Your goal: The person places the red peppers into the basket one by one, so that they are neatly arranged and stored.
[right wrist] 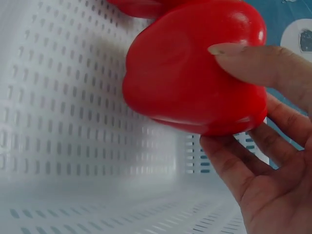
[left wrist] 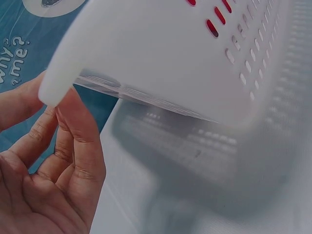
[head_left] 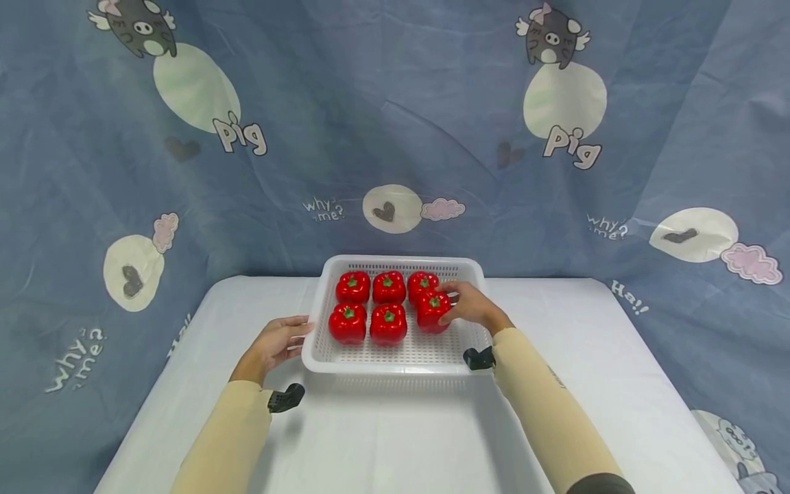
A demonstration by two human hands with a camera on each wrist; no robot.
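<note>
A white perforated plastic basket [head_left: 395, 368] holds several glossy red bell peppers with green stems, set in two rows. My right hand [head_left: 470, 306] grips the front-right bell pepper [head_left: 434, 317], its thumb over one side and the fingers curled round the other. Seen from the right wrist, this pepper [right wrist: 185, 73] lies sideways in the grasp, above the slotted basket floor [right wrist: 63, 97]. At the basket's left end, my left hand [head_left: 278, 345] pinches the rim; in the left wrist view the thumb and fingers meet around the rim's edge [left wrist: 56, 87].
The basket is at the back of a white-covered table [head_left: 370, 439]. Right behind it hangs a blue curtain [head_left: 395, 123] with cartoon pig prints. Other bell peppers, including a front-left pepper [head_left: 348, 324] and a back-right pepper [head_left: 422, 283], stand close together in the basket.
</note>
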